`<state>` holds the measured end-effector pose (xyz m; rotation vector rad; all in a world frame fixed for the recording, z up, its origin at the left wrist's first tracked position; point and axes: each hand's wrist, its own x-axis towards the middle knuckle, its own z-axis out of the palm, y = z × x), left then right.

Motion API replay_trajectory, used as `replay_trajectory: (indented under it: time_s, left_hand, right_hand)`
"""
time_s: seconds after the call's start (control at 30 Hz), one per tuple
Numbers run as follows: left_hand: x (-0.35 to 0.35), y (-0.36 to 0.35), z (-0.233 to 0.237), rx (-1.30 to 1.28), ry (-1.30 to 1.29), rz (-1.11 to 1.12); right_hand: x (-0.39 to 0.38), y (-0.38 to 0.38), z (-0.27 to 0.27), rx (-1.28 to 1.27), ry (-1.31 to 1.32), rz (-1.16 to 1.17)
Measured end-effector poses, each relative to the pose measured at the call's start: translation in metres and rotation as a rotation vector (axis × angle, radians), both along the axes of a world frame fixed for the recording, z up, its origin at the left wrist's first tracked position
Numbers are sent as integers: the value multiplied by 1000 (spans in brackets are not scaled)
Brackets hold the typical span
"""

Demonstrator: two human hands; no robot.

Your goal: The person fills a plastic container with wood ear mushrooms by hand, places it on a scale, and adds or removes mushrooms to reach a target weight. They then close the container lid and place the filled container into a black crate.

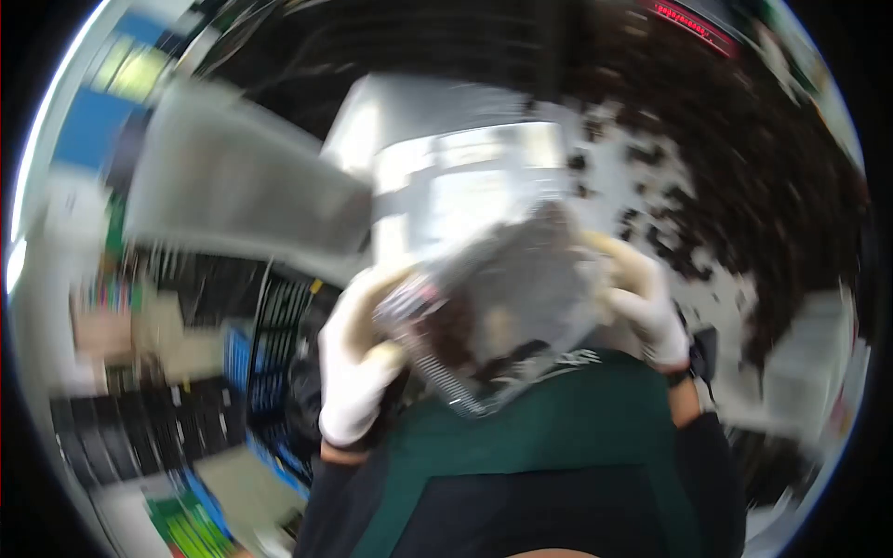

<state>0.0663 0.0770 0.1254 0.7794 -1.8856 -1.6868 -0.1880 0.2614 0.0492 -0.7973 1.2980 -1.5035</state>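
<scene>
A clear plastic bag (539,298) is held up in front of my dark green apron, with some dark brown contents gathered toward its lower left. My left hand (358,353), in a white glove with cream fingers, grips the bag's left edge. On the opposite edge, my right hand (642,298), gloved the same way, pinches the plastic between thumb and fingers. Motion blur smears the bag, so its contents cannot be made out closely. Just beyond it stands a shiny pale container or surface (465,167) with bright reflections.
Many dark brown pieces (735,149) lie heaped and scattered over the white table at right. A translucent bin (242,177) stands at left. A red-lit display (693,26) is at top right. Black crates (149,423) and a blue-edged crate line the lower left.
</scene>
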Motion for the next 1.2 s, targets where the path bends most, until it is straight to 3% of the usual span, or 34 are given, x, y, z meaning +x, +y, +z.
replay_trajectory:
  time_s: [0.1, 0.17, 0.73, 0.9, 0.97, 1.03, 1.13, 1.2]
  left_hand:
    - [9, -11, 8, -284, -71, -70]
    - [16, -12, 4, -312, -64, 4]
    - [28, 2, -20, 35, -75, 115]
    - [27, -6, -31, 208, -12, 42]
    - [32, -5, -43, 297, 99, 74]
    - [44, -6, -55, 333, 198, 137]
    - [76, -11, -47, 290, 287, 291]
    - [118, -11, -29, 332, 193, 466]
  right_hand:
    - [12, -23, 10, 10, 25, -88]
    - [13, -38, 3, -34, 56, -80]
    - [26, -41, 2, 58, -24, 55]
    - [22, -40, -7, 43, -58, 11]
    - [30, -48, -2, 23, -59, -96]
    - [26, -54, -14, -200, -159, -8]
    - [26, -60, -19, -229, -35, 4]
    - [23, -62, -23, -191, 70, 46]
